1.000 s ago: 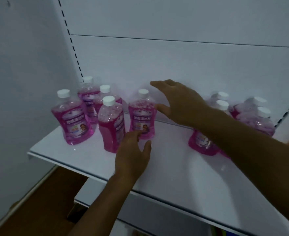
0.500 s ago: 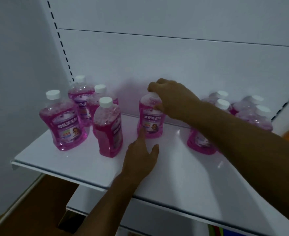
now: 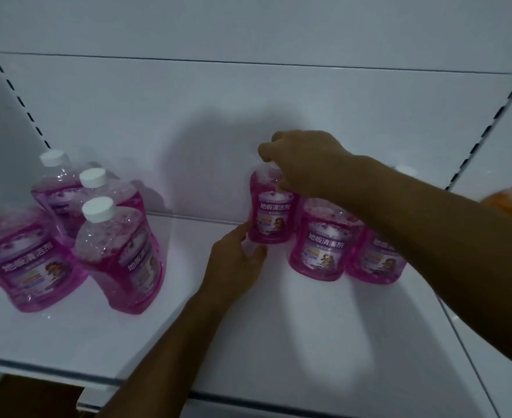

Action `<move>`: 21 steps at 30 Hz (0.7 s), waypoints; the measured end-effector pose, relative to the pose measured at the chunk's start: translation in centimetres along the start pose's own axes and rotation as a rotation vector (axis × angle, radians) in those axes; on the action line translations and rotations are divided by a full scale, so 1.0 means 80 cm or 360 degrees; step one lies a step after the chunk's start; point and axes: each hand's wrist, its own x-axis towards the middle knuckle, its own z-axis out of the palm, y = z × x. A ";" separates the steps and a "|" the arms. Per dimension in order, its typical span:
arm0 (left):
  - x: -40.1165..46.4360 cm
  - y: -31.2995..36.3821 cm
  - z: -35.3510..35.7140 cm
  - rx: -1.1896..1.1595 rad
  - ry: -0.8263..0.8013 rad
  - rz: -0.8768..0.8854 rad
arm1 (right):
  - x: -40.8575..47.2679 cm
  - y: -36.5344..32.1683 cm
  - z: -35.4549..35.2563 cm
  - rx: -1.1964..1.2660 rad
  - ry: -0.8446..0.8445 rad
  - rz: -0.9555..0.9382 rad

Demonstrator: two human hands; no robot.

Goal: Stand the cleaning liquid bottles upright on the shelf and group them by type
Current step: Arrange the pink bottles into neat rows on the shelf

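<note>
right hand gripping pink bottle top, left hand at its base, white shelf

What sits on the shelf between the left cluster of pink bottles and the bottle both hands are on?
Nothing: in the head view the shelf is bare between the left cluster and the held bottle.

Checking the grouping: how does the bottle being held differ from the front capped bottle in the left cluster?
The held bottle is gripped at its top by the right hand, cap hidden; the front left bottle stands free, white cap showing. The held one faces its label forward; the other is turned. Both are pink and upright.
</note>
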 end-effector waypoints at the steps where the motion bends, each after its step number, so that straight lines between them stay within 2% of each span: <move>1: 0.003 -0.001 0.000 0.0009 -0.0031 0.0005 | -0.001 0.002 0.000 -0.0015 -0.0001 0.0010; 11: -0.047 -0.020 -0.045 -0.0117 -0.0183 0.0113 | -0.008 -0.032 0.000 -0.0436 -0.0018 0.0093; 13: -0.066 -0.029 -0.070 -0.0103 -0.0168 0.0167 | -0.005 -0.053 0.000 -0.0265 0.0066 0.0080; 16: -0.087 -0.040 -0.111 -0.0056 -0.0106 0.0249 | 0.011 -0.099 -0.010 0.0228 0.0142 0.0011; 21: -0.116 -0.056 -0.157 0.0057 0.0118 0.0265 | 0.036 -0.164 -0.023 0.0879 0.0132 -0.0285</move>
